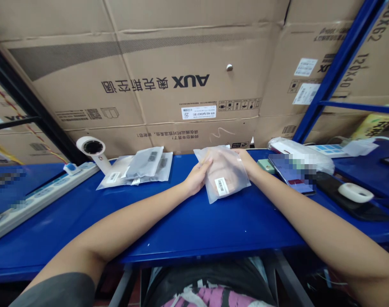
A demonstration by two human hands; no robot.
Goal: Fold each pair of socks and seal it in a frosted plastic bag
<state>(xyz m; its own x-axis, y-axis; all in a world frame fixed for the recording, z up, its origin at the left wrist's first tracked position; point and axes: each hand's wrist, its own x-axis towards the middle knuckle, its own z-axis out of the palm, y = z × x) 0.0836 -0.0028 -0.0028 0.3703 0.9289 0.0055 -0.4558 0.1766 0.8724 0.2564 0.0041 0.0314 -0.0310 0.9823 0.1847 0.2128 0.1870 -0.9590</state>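
Observation:
A frosted plastic bag [235, 181] with a white barcode label [221, 186] is held up over the blue table, tilted. My left hand [197, 175] grips its left edge, thumb on the front face. At its upper right side is my right hand [243, 158], closed on the bag and largely hidden by it. A blurred skin-toned or pinkish shape shows through the plastic; I cannot make out whether it is fingers or contents. To the left lie several similar labelled bags [145, 163], overlapping in a pile.
A white scanner-like device [91, 147] stands beside the pile. A long power strip [50, 194] runs along the left. On the right are a phone [288, 170], a plastic-wrapped package [296, 151] and a white mouse [355, 192] on a dark pad. Cardboard boxes [168, 55] wall the back.

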